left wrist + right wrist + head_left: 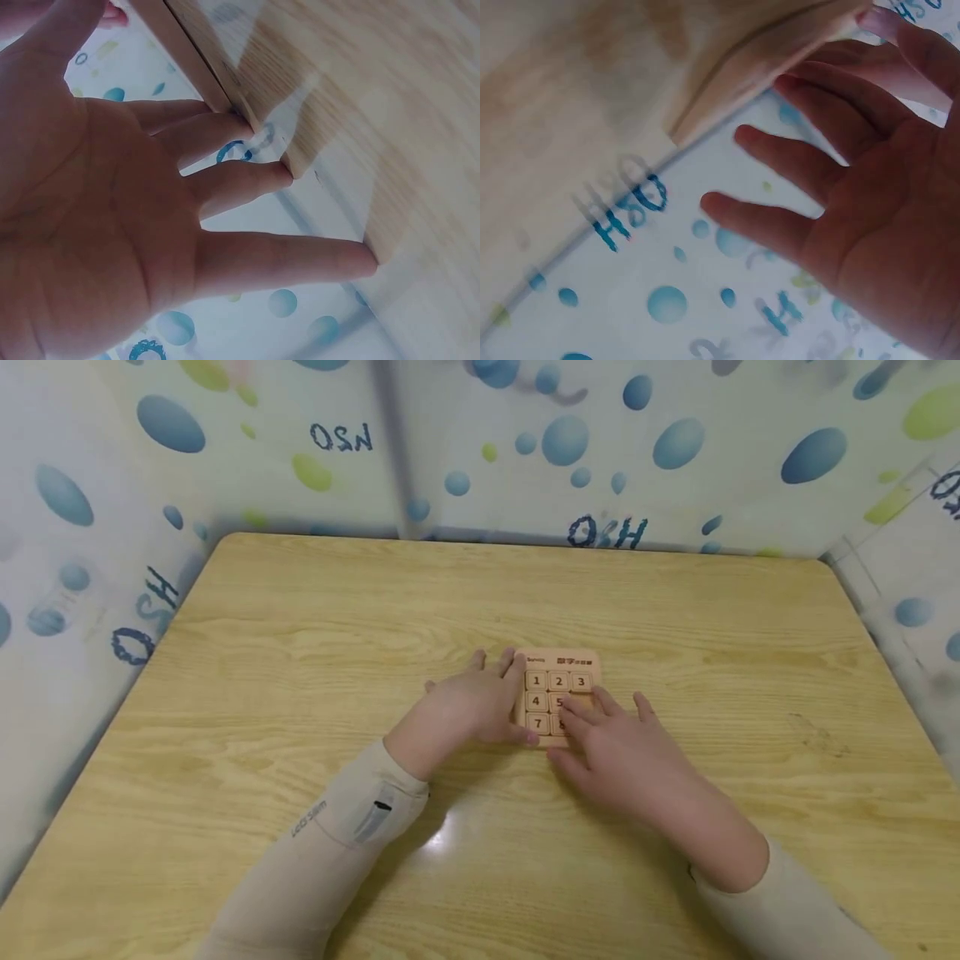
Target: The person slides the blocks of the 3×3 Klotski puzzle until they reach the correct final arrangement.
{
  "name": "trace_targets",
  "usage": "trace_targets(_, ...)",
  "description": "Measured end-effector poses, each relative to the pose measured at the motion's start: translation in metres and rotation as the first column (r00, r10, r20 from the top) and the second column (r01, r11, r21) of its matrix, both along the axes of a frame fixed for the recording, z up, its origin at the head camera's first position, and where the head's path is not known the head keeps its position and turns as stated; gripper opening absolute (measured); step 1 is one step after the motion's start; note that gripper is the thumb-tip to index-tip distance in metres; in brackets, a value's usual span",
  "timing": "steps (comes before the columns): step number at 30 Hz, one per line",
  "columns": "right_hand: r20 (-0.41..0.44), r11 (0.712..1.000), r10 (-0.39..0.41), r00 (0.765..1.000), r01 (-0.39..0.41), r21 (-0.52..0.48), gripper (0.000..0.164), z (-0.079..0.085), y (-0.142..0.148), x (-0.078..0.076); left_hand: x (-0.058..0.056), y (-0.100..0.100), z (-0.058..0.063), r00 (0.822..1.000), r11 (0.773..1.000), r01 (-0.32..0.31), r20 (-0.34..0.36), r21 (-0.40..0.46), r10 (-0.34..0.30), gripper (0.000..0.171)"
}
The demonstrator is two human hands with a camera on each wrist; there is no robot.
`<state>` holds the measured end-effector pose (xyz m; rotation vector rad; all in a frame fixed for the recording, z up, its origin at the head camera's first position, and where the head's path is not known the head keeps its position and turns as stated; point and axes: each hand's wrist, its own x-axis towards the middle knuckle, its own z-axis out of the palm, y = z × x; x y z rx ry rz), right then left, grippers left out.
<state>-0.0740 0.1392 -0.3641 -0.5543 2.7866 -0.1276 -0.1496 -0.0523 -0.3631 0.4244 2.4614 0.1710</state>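
Observation:
A square wooden number sliding puzzle (546, 655) lies flat on the table, its tiles 1, 2, 3, 4, 5, 7 and part of 8 showing. My left hand (480, 703) rests at the puzzle's left side, thumb at the lower left corner and forefinger by the upper left corner. Seen in the left wrist view, that hand's (127, 202) straight, spread fingers touch the tabletop and the puzzle's edge. My right hand (626, 752) reaches over the lower right part, fingertips on the tiles near 5 and 8, covering that corner. Its fingers look spread in the right wrist view.
The wood-grain table (300, 627) stretches out around the puzzle on every side. Behind it and at both sides stand pale walls (495, 502) with blue and green dots and lettering. A light glare (438, 837) shows on the tabletop between the forearms.

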Motion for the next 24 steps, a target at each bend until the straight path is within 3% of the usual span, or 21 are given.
trace_targets(7,-0.004,0.997,-0.011,1.000,0.011,0.071,0.062,0.010,0.001,0.013,0.001,-0.001,0.000,1.000,1.000,-0.005,0.006,0.003,0.005,0.120)
trace_targets(13,-0.014,0.999,-0.015,1.000,0.016,0.052,0.065,0.003,0.004,0.003,0.001,0.000,0.000,1.000,1.000,-0.003,0.001,0.011,0.003,0.119)
trace_targets(17,-0.006,0.998,0.012,1.000,-0.011,0.064,0.065,0.004,0.003,0.003,0.002,0.000,0.000,1.000,1.000,-0.001,-0.004,0.001,0.001,0.119)
trace_targets(24,0.023,0.995,0.094,0.995,-0.095,0.044,0.066,0.003,-0.007,0.017,0.002,0.000,-0.002,1.000,1.000,0.003,-0.009,0.001,-0.003,0.118)
